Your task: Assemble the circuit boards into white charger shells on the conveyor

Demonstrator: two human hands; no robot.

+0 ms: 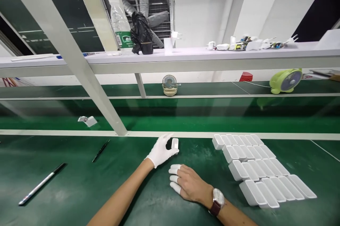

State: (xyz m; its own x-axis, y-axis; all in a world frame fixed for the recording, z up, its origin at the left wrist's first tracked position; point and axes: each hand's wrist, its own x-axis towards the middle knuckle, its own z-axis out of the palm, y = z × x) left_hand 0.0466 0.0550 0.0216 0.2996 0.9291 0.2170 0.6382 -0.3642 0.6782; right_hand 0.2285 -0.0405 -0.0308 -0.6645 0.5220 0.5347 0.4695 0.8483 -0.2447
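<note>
Head view (only one): from where I stand, the L hand (160,151), white-gloved, has a small white shell (175,144) between thumb and forefinger; thumb tip at its lower end, forefinger tip by the top, a clear gap inside the curl. Looks like a light pinch. Can't tell if the shell's base touches the green bench (79,187) or is lifted off.

R hand (191,183), palm down, is nearer the wearer than the L fingertips, slightly to their right. White cots on three fingertips, fingers a bit apart, nothing seen in them; thumb & palm side hidden. Watch (218,197) on that wrist, well back from the shell.

Well right of the R fingers: white shells (261,167) in four slanting rows, hollow side up, neighbours close tog. Left of the L fingers, well apart: black pen (101,150), then silver pen (42,183) further out. White rail (191,134) just beyond L forefinger.

Handling, my judgement: step in hand = steady two-finger hold. Best w/ pads on outer ends, light squeeze only; thin walls prob. flex, and smooth plastic may slip vs glove fabric. Fingertips out of the hollow, pls. R fingers are near enough to steady the shell if it tips; cots only, no bare skin, avoids marks. R forearm is close to the nearest row, so small wrist moves, else shells get nudged.
</note>
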